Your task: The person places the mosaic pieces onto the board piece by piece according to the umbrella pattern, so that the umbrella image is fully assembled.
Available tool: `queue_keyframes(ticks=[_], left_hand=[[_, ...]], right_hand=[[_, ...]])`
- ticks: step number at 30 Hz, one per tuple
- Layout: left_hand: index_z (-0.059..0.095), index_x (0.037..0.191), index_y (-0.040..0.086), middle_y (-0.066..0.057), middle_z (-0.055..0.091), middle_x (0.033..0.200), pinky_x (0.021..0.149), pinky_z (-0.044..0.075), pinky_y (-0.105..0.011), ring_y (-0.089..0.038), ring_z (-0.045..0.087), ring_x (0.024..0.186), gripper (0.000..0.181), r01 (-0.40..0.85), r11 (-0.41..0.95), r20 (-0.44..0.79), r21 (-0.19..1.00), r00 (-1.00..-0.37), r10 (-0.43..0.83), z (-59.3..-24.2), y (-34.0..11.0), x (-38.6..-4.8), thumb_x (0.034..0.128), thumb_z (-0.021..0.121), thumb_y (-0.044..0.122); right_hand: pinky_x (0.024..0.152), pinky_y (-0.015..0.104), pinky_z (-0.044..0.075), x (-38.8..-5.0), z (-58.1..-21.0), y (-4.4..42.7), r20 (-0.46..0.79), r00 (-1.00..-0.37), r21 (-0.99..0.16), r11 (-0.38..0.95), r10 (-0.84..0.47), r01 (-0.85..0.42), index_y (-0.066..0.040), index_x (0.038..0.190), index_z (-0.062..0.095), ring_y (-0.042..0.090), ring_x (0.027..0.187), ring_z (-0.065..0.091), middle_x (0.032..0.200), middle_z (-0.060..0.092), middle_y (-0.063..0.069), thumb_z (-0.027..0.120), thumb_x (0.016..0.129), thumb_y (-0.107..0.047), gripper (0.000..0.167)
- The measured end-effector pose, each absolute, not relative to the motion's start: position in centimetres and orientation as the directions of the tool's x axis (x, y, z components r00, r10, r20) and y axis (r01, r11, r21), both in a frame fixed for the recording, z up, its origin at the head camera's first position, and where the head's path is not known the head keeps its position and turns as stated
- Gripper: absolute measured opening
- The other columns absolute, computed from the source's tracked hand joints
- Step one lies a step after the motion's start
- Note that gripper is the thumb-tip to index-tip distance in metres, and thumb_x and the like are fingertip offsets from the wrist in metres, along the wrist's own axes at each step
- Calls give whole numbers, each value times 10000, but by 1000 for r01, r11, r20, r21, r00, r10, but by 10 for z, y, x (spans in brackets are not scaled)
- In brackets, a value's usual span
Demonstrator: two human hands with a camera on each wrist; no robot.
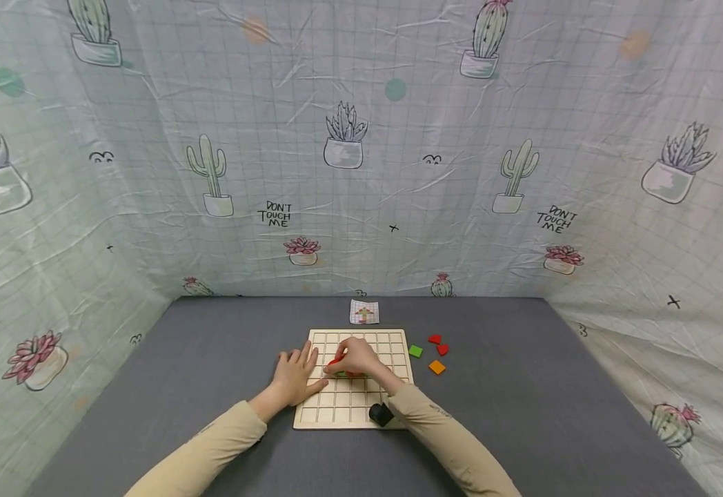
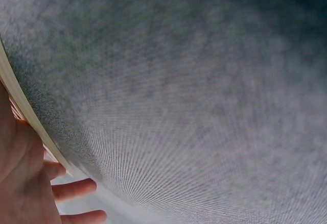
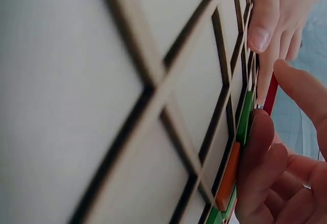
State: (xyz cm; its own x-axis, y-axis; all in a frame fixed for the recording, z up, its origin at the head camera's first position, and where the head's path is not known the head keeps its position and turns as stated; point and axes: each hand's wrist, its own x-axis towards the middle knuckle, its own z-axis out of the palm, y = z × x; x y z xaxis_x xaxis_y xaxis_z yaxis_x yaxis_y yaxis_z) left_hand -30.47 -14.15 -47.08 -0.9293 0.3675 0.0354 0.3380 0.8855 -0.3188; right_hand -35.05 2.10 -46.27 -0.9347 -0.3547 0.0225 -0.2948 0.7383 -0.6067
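Note:
A pale wooden grid board (image 1: 324, 415) lies on the grey table. My left hand (image 1: 293, 379) rests on its left edge, fingers spread; the left wrist view shows only part of that hand (image 2: 23, 183) beside the board's rim. Over the middle of the board, my right hand (image 1: 359, 357) pinches a thin red tile (image 3: 271, 94) between thumb and finger. The tile stands tilted on edge above the grid. Below the right fingers, a green tile (image 3: 244, 119) and an orange tile (image 3: 228, 178) sit in cells; more green shows beyond, partly hidden by the hand.
Right of the board lie a green tile (image 1: 415, 351), two red tiles (image 1: 434, 339) (image 1: 443, 350) and an orange tile (image 1: 437, 367). Behind the board is a small card (image 1: 364, 313) with a coloured grid pattern. A cactus-print curtain (image 1: 392, 186) surrounds the table.

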Motion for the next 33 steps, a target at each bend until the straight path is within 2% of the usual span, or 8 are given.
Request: queue_keyframes(ticks=[7, 18, 24, 33], left_hand=[[379, 1355, 85, -118, 363, 1408, 833, 345, -516, -285, 447, 1120, 725, 342, 893, 45, -293, -928, 370, -474, -143, -306, 862, 335, 614], [376, 1357, 89, -116, 355, 1413, 841, 338, -520, -286, 443, 1127, 728, 338, 897, 40, -285, -931, 364, -475, -143, -306, 860, 331, 619], [369, 1363, 96, -110, 350, 1417, 844, 341, -517, -289, 438, 1134, 735, 338, 894, 39, -293, -930, 364, -476, -144, -308, 859, 319, 628], [369, 1365, 94, -112, 363, 1409, 852, 345, -498, -287, 432, 1145, 743, 357, 890, 65, -284, -919, 389, -477, -146, -308, 853, 331, 631]], right_hand=[[408, 195, 315, -348, -461, 16, 9, -943, -589, 760, -332, -274, -110, 649, 628, 46, 387, 437, 531, 555, -42, 792, 640, -299, 250], [419, 182, 353, -355, -463, 19, -49, -920, -659, 705, -389, -263, -122, 744, 668, 55, 412, 501, 625, 615, -12, 722, 736, -196, 92], [410, 190, 359, -355, -462, 20, -87, -914, -699, 678, -397, -228, -101, 760, 667, 72, 422, 513, 619, 628, 15, 708, 746, -143, 61], [418, 187, 335, -351, -458, 16, -56, -899, -605, 731, -434, -315, -150, 738, 676, 70, 397, 487, 542, 580, -32, 722, 724, -135, 51]])
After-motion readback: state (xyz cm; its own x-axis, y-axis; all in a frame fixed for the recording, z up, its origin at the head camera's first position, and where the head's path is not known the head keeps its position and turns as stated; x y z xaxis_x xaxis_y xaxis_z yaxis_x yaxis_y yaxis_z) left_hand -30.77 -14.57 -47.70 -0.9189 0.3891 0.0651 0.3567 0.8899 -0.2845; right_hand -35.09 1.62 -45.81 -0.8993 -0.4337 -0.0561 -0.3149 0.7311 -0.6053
